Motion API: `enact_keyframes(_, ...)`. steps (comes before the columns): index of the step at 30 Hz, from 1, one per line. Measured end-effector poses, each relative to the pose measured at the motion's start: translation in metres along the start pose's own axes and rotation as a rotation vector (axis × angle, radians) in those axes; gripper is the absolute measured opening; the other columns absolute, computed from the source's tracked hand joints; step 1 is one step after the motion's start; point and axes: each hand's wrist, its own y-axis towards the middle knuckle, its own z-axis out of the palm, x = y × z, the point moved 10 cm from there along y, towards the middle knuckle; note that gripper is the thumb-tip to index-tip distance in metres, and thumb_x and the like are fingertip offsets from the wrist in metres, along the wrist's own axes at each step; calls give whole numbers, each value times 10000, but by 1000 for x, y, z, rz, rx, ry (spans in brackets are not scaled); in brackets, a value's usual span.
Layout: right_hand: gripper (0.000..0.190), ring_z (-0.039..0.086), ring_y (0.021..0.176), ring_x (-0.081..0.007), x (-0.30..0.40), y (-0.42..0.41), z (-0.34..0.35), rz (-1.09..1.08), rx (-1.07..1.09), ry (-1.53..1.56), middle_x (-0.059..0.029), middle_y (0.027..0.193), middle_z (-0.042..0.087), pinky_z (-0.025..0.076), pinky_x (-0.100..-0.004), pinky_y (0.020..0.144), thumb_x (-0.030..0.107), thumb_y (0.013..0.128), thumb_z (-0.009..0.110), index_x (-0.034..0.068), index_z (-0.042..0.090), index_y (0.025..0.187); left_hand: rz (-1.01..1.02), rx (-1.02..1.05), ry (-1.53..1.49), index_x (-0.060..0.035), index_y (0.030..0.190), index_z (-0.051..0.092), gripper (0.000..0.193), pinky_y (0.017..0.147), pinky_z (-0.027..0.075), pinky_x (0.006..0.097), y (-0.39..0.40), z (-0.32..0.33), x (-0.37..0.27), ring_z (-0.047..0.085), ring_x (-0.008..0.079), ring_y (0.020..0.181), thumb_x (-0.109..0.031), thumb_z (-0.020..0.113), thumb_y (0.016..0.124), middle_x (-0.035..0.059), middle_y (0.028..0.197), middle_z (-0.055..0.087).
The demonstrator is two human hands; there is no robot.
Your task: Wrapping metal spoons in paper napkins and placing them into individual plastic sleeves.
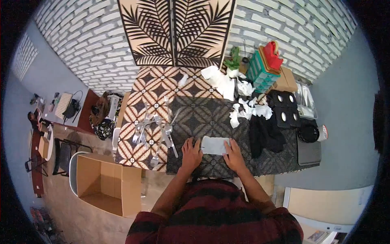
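Note:
A white folded sheet [214, 145], paper or thin cloth, lies flat on the dark mat [198, 119] in front of me. My left hand [192, 154] rests palm down at its left edge, fingers slightly apart. On the other side, my right hand [234, 155] has its fingertips on the sheet's right edge; neither hand grips it. Several metal forks and spoons [166, 131] lie in a loose pile left of my left hand. Black cloth [266, 137] lies bunched to the right of my right hand.
Crumpled white tissues [249, 111] and a black tray with white ovals [283, 108] lie beyond the cloth. Farther back stand a potted plant [233, 62] and green drawers [262, 73]. A black bowl [307, 133] sits at right. An open cardboard box [131, 192] stands below left.

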Motion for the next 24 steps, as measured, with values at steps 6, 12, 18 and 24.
enact_keyframes(6, 542, 285, 1343, -451, -69, -9, -92, 265, -386, -60, -254, 1447, 321, 256, -519, 1099, 157, 863, 627, 30, 427, 1351, -338, -320, -11, -53, 1131, 559, 387, 926, 374, 496, -12, -71, 60, 488, 379, 1065, -239, 682, 814, 184, 1126, 533)
enact_keyframes(12, 517, 465, 1160, -376, -188, -39, -77, 583, -135, -343, -224, 1224, 482, 393, -493, 940, 187, 864, 632, 33, 463, 1327, -463, -184, 327, -73, 989, 565, 335, 848, 385, 460, -17, -58, 102, 568, 304, 959, -267, 734, 774, 95, 939, 604)
enact_keyframes(18, 417, 561, 939, -436, -247, -44, -108, 555, -358, -29, -278, 1004, 591, 431, -477, 851, 326, 959, 524, -73, 590, 1063, -582, -52, 355, -48, 948, 546, 287, 850, 393, 498, 6, -55, 106, 604, 323, 934, -248, 692, 803, 144, 924, 628)
enact_keyframes(24, 660, 490, 1199, -437, -243, -60, -127, 658, -275, 443, -340, 1293, 484, 373, -458, 1021, 421, 999, 418, -183, 419, 1265, -642, -177, 371, -47, 1031, 568, 292, 865, 406, 551, -6, -83, 126, 585, 381, 995, -256, 629, 835, 204, 1034, 616)
